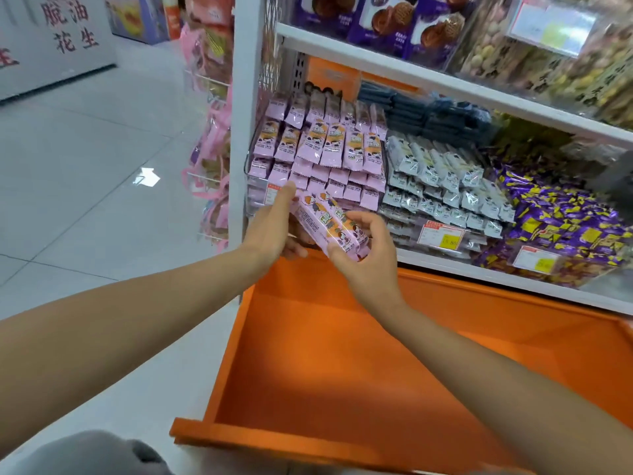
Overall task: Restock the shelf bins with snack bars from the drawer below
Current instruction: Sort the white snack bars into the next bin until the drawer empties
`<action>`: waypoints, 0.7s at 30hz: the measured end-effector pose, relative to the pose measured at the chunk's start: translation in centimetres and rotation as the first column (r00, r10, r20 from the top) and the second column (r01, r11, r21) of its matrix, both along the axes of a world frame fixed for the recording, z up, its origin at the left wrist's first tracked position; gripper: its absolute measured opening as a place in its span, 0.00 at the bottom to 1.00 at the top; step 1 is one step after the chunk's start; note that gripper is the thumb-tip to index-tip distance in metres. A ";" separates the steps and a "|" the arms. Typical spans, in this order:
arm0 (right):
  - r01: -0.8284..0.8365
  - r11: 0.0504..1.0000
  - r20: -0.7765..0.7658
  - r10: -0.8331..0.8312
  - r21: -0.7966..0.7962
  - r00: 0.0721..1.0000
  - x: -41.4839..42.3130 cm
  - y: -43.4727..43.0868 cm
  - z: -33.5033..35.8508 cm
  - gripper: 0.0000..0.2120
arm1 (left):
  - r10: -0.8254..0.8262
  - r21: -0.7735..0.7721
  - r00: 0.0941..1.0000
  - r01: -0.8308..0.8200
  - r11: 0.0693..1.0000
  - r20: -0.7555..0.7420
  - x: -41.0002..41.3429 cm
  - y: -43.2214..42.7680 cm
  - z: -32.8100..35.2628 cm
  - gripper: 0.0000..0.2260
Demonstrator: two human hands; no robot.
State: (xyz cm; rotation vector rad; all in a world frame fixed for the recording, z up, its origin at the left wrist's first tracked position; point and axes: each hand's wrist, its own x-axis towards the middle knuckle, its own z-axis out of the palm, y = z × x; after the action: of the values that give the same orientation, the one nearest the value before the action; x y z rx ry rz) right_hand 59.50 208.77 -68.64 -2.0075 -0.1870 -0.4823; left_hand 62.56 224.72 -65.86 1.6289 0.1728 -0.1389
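Note:
Both hands hold a small stack of pink snack bars (329, 222) just in front of the clear shelf bin (251, 197). My left hand (274, 228) supports the stack's far left end with straight fingers pointing up toward the bin. My right hand (366, 250) curls its fingers and thumb round the near end. The bin holds several rows of the same pink bars (329, 149), stacked up its slope. Below, the orange drawer (308, 354) is pulled out; the part I see has nothing in it.
A bin of grey-white bars (442, 186) and a bin of purple-yellow candies (561, 217) sit to the right. The white shelf post (241, 97) stands left of the pink bin, with pink hanging bags (212, 159) beyond it. Grey tile floor lies to the left.

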 end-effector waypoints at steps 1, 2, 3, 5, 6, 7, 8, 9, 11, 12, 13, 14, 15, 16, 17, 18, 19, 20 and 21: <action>-0.005 1.000 0.007 0.005 0.007 1.000 0.2 0.4 1.1 0.21 | 0.035 0.073 0.996 -0.041 0.997 0.087 0.4 0.9 0.5 0.27; -0.009 1.000 0.012 0.009 0.013 1.000 0.5 0.9 2.1 0.20 | 0.064 0.151 0.979 -0.094 0.984 0.194 0.8 2.0 1.0 0.25; -0.008 1.000 0.017 0.008 0.010 1.000 1.0 1.5 3.2 0.19 | 0.081 0.223 0.949 -0.154 0.963 0.305 1.5 3.0 1.1 0.22; 0.018 1.000 0.018 -0.018 -0.012 1.000 2.3 2.7 5.4 0.18 | 0.058 0.357 0.873 -0.258 0.898 0.485 2.9 5.0 1.4 0.09; 0.040 0.999 0.017 -0.040 -0.027 0.999 3.1 3.6 6.5 0.17 | 0.021 0.421 0.840 -0.294 0.858 0.542 3.8 6.0 1.5 0.09; 0.067 0.997 0.018 -0.067 -0.047 0.998 4.0 4.5 7.4 0.18 | -0.023 0.485 0.820 -0.316 0.815 0.573 4.6 6.8 1.5 0.14; 0.095 0.993 0.017 -0.094 -0.068 0.995 4.9 5.4 8.2 0.18 | -0.065 0.533 0.809 -0.322 0.783 0.584 5.3 7.5 1.4 0.19; 0.124 0.988 0.015 -0.123 -0.094 0.992 5.8 6.2 8.8 0.18 | -0.099 0.568 0.805 -0.320 0.758 0.586 5.8 7.9 1.4 0.24; 0.187 0.967 -0.002 -0.190 -0.172 0.982 7.8 7.7 9.5 0.20 | -0.172 0.629 0.812 -0.277 0.727 0.557 6.6 8.6 1.1 0.30; 0.220 0.952 -0.010 -0.227 -0.215 0.974 8.7 8.2 9.5 0.21 | -0.209 0.654 0.813 -0.254 0.713 0.544 6.8 8.8 0.8 0.32; 0.251 0.936 -0.015 -0.263 -0.245 0.965 9.5 8.8 9.5 0.22 | -0.237 0.672 0.813 -0.235 0.702 0.532 7.1 9.0 0.6 0.33; 0.283 0.923 -0.015 -0.297 -0.260 0.955 10.2 9.2 9.6 0.23 | -0.258 0.682 0.811 -0.219 0.698 0.525 7.3 9.2 0.5 0.35; 0.318 0.909 -0.009 -0.332 -0.270 0.943 10.9 9.7 9.6 0.23 | -0.273 0.685 0.810 -0.203 0.700 0.519 7.4 9.4 0.3 0.35; 0.352 0.892 -0.002 -0.368 -0.284 0.930 11.4 10.1 9.7 0.24 | -0.284 0.685 0.804 -0.197 0.702 0.522 7.5 9.5 0.3 0.36; 0.383 0.872 0.002 -0.401 -0.304 0.916 11.9 10.5 9.9 0.24 | -0.290 0.683 0.797 -0.198 0.704 0.530 7.6 9.6 0.3 0.36; 0.407 0.854 0.001 -0.430 -0.325 0.903 12.3 11.0 10.0 0.24 | -0.297 0.683 0.790 -0.200 0.702 0.537 7.6 9.7 0.3 0.36; 0.422 0.837 -0.003 -0.452 -0.349 0.892 12.7 11.5 10.0 0.24 | -0.302 0.684 0.783 -0.204 0.700 0.543 7.7 9.8 0.4 0.35; 0.428 0.821 -0.013 -0.467 -0.378 0.884 13.0 12.0 10.0 0.24 | -0.308 0.687 0.779 -0.207 0.696 0.547 7.7 9.8 0.3 0.35; 0.431 0.804 -0.026 -0.483 -0.410 0.875 13.3 12.4 10.0 0.24 | -0.315 0.690 0.774 -0.208 0.693 0.549 7.8 9.9 0.3 0.35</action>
State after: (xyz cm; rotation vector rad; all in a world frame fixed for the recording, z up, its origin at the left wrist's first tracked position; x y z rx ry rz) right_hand 72.77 221.22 -58.69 -2.4848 0.3237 -0.6545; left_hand 70.36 234.57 -65.58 2.3897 -0.4212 0.5209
